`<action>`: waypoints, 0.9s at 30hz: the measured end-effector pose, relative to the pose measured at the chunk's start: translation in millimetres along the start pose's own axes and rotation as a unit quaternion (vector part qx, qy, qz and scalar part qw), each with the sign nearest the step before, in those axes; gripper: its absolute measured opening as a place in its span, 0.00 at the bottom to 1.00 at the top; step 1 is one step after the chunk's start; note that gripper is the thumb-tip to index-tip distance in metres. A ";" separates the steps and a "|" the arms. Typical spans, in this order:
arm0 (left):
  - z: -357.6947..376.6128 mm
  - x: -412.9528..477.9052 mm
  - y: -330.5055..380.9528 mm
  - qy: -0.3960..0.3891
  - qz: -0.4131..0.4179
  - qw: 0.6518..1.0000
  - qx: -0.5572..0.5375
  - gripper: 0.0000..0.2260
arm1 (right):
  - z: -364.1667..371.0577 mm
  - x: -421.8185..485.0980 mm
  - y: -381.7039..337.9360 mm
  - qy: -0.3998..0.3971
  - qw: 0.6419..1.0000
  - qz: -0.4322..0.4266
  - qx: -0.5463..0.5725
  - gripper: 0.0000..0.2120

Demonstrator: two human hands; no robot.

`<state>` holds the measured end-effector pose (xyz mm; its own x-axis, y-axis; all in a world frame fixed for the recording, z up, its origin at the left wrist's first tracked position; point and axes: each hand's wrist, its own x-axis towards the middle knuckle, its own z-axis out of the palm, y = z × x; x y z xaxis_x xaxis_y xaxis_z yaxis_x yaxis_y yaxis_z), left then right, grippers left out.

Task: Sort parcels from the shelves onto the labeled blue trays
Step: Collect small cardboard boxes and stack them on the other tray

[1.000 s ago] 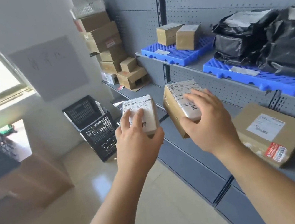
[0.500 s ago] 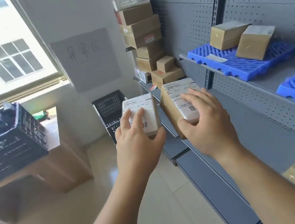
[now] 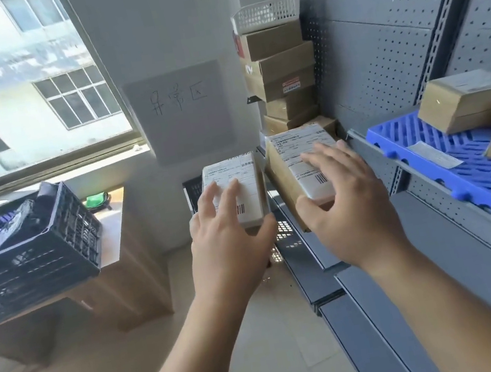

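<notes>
Two small parcels are held up in front of the shelving: a white-labelled parcel (image 3: 235,187) gripped in the left hand (image 3: 231,246), a brown cardboard parcel (image 3: 297,174) in the right hand (image 3: 350,217), near the blue tray's (image 3: 470,177) left end.

The grey pegboard shelf (image 3: 425,178) on the right has a blue slotted tray (image 3: 476,176) sitting on it, with a white label strip and two brown cardboard boxes (image 3: 464,100) on top of that. At the far end of the shelving there's a stack of cardboard boxes (image 3: 279,66) with a white plastic basket (image 3: 267,13) on top. Over on the left, a wooden table (image 3: 113,240) carries a black plastic crate (image 3: 24,252).
</notes>
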<state>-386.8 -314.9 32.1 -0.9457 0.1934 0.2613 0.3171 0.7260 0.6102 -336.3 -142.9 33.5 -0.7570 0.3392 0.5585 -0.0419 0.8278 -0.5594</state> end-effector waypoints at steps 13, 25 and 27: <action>27.7 187.4 -20.0 -0.029 0.086 0.995 -0.041 0.33 | 78.5 132.7 25.5 0.054 0.996 0.034 -0.069 0.31; 86.3 287.6 38.2 -0.082 0.209 0.972 -0.075 0.32 | 59.7 184.6 69.1 0.149 0.972 0.102 -0.148 0.30; 101.9 292.5 60.5 -0.092 0.224 0.966 -0.094 0.32 | 42.2 186.6 81.1 0.170 0.966 0.109 -0.161 0.30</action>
<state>-651.6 -147.1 69.2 -0.7025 0.5860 0.4038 0.6878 0.4137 0.5964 -508.5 -31.3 66.5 -0.4637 0.6037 0.6485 0.3412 0.7971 -0.4981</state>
